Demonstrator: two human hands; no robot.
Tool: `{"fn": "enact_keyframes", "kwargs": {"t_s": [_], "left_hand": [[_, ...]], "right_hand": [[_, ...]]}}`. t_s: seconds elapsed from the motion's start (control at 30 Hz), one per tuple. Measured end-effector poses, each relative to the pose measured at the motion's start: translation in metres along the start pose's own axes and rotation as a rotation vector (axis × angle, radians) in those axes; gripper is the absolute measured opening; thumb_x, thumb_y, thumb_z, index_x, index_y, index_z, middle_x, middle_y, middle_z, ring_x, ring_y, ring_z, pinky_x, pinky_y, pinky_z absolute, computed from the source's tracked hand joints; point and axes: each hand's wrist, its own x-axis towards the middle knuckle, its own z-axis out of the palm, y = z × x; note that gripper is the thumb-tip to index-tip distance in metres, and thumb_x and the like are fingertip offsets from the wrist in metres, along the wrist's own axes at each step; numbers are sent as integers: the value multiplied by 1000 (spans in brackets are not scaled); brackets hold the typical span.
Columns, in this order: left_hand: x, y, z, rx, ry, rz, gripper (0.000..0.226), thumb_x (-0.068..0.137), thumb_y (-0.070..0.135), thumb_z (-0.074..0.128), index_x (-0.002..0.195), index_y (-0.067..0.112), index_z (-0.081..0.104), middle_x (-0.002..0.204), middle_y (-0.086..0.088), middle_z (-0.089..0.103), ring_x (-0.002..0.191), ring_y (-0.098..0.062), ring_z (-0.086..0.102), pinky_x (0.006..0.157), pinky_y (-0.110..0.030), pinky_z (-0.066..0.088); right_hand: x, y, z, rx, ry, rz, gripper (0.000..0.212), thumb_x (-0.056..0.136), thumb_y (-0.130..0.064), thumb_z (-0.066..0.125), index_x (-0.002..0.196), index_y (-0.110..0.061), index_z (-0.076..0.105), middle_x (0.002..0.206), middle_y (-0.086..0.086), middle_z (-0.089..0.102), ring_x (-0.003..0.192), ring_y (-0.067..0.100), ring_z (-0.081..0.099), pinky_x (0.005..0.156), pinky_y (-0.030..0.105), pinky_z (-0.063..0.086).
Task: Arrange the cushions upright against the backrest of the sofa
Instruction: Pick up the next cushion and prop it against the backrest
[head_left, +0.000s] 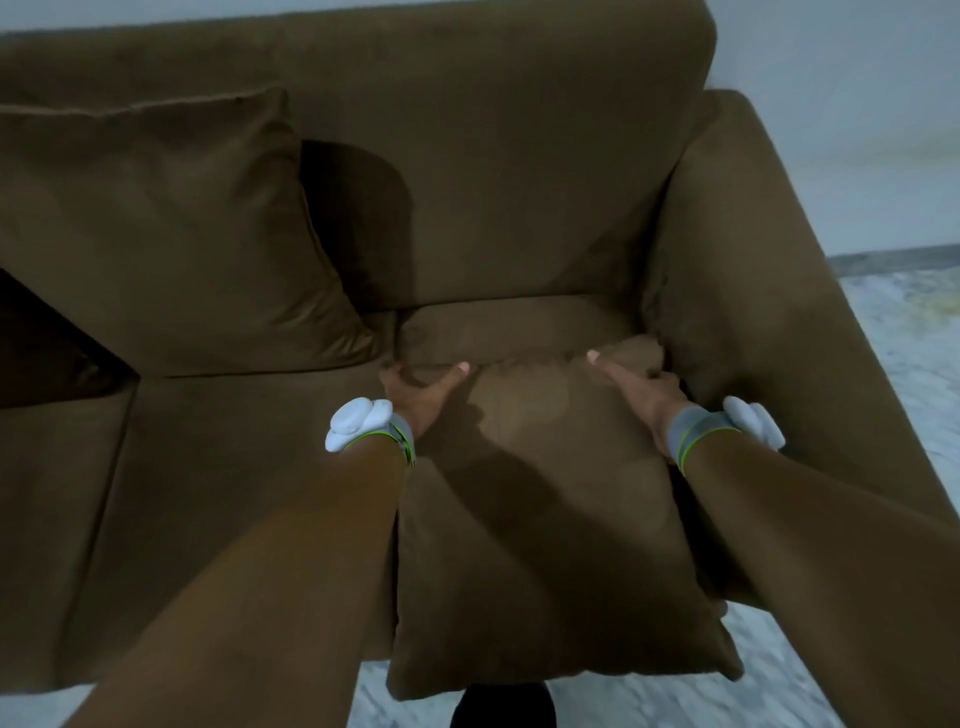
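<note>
You are at the right end of the brown velvety fabric sofa (249, 488), and the step in hand looks like raising the second cushion. One large square brown cushion (156, 234) stands upright at the left, leaning on the tall padded backrest (493, 156), so that one reads as done. The other, a big flat brown fabric cushion (545, 519), lies on the seat in front of you, its near edge hanging over the front of the sofa and its far edge close to the base of the backrest, just beside the wide brown armrest (769, 291).

Your left hand (421, 389) is curled around the cushion's far left corner, thumb laid on top and the other fingers hidden below, so it seems to have a grasp. Your right hand (641, 387) lies near the far right corner, first finger stretched along the seam; whether its remaining fingers have closed under the fabric you cannot tell from here. Both wrists carry grey bands with white sensor pods (358, 421).

Next, you probably need to lift the far edge with both hands together, swing the cushion up on end, and press its back flat against the backrest in the gap between the standing cushion and the armrest. The filling looks soft, so expect sagging; settle the bottom edge well into the seat crease.
</note>
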Motion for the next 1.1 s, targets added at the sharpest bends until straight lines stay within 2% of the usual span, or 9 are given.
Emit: {"fn": "enact_keyframes", "kwargs": {"t_s": [0.1, 0.2, 0.37, 0.57, 0.73, 0.77, 0.9, 1.0, 1.1], "left_hand": [[3, -1, 0, 3, -27, -12, 124, 59, 71, 79, 156, 19, 22, 155, -5, 38, 139, -30, 42, 116, -41, 30], [-1, 1, -1, -43, -33, -53, 139, 37, 76, 80, 153, 23, 25, 150, -2, 42, 132, -32, 49, 111, -44, 39], [-25, -6, -7, -108, 9, -25, 104, 65, 51, 87, 149, 24, 30, 143, -4, 50, 126, -31, 54, 110, -41, 39], [-98, -21, -34, -85, 18, 76, 110, 66, 57, 83, 154, 36, 20, 150, -9, 44, 130, -37, 50, 112, -43, 39], [-180, -33, -60, -144, 58, 240, 106, 73, 47, 84, 156, 32, 20, 153, -10, 42, 134, -34, 47, 114, -40, 35], [-201, -34, -66, -169, 66, 283, 105, 72, 46, 85, 155, 32, 22, 151, -10, 44, 133, -34, 48, 113, -40, 36], [-266, -28, -91, -222, 114, 420, 103, 68, 45, 85, 151, 30, 26, 146, -11, 49, 131, -33, 50, 113, -41, 37], [-324, -24, -116, -229, 143, 499, 97, 73, 44, 83, 150, 33, 26, 147, -10, 49, 131, -35, 50, 112, -43, 37], [-356, -15, -132, -227, 154, 551, 96, 73, 46, 82, 150, 34, 26, 148, -11, 47, 131, -37, 49, 112, -44, 37]], "right_hand": [[2, 1, 2, -7, 12, -2, 160, 30, -83, 79, 161, -13, 19, 160, 12, 38, 140, 36, 44, 118, 48, 34], [-6, 2, -1, -11, 28, 8, 166, 24, -83, 75, 162, -12, 17, 161, 13, 36, 142, 37, 43, 118, 49, 34], [-29, 13, -10, -7, 61, 39, 150, 48, -80, 80, 162, -12, 11, 163, 13, 32, 144, 37, 39, 118, 50, 32], [-100, 33, -40, 81, 36, -22, 173, 16, -85, 69, 161, -7, 15, 160, 14, 36, 142, 37, 41, 116, 50, 37], [-180, 59, -76, 226, 70, -166, 146, 46, -68, 86, 160, -10, 16, 160, 15, 36, 141, 38, 43, 115, 50, 38], [-199, 65, -85, 263, 73, -201, 144, 48, -66, 88, 160, -9, 18, 160, 14, 37, 141, 37, 43, 115, 50, 38], [-260, 72, -112, 398, 78, -343, 149, 32, -68, 86, 155, -7, 30, 156, 11, 45, 138, 32, 48, 115, 46, 39], [-320, 78, -138, 468, 57, -432, 129, 44, -58, 92, 151, -7, 43, 149, 10, 54, 134, 30, 54, 113, 44, 42], [-357, 75, -156, 492, 60, -522, 109, 60, -46, 93, 151, -8, 44, 149, 11, 55, 135, 31, 53, 115, 44, 41]]}}
